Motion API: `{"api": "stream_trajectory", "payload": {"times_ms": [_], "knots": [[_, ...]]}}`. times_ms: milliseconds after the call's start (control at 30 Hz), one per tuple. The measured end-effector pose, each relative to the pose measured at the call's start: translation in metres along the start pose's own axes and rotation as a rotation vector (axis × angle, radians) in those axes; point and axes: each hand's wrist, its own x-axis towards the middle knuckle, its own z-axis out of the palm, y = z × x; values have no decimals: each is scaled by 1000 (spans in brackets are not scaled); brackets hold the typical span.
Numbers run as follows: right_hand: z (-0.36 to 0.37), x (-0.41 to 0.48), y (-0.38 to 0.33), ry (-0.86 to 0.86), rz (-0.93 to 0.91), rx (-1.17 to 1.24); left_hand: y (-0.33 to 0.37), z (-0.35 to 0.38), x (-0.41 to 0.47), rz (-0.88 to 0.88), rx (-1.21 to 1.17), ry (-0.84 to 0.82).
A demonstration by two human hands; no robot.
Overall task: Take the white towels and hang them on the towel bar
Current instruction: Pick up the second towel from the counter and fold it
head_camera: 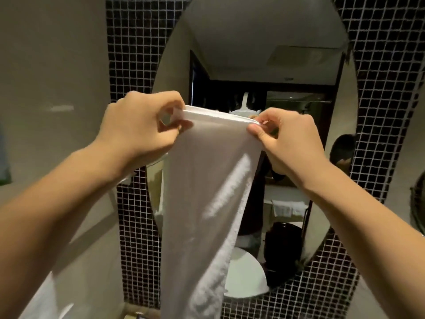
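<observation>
A white towel [202, 203] hangs long and narrow in front of me, held up by its top hem. My left hand [140, 130] pinches the hem's left corner and my right hand [289, 139] pinches the right corner, so the hem stretches flat between them. The towel's lower end drops out of the bottom of the view. A short length of towel bar [128, 179] shows below my left wrist on the wall; most of it is hidden behind my arm and the towel.
An oval mirror [253, 65] on a strip of dark mosaic tiles [386, 88] faces me. It reflects towels on a rail [288, 207], a dark toilet and a person's head. A plain beige wall [50, 65] stands at the left.
</observation>
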Motion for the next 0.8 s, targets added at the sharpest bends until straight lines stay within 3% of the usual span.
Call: {"api": "stream_trajectory", "payload": {"times_ms": [167,300,433,533,633,733,800], "knots": [[7,4,-22,-96,-49,-226,-9,0,-1,-13,151,-24],[20,4,-40,-133,-83,-347,-24,-12,-2,-27,70,-61],[44,1,-49,-166,20,-50,-30,-20,-7,-143,-23,-67],[60,1,-60,-300,168,350,-35,-27,-19,-217,-38,-59],[75,4,-77,-450,309,723,-45,-36,-25,-284,118,-17],[91,8,-94,-447,327,888,-56,-49,-20,-364,223,15],[109,11,-105,-407,272,860,-61,-56,-16,-422,195,32]]}}
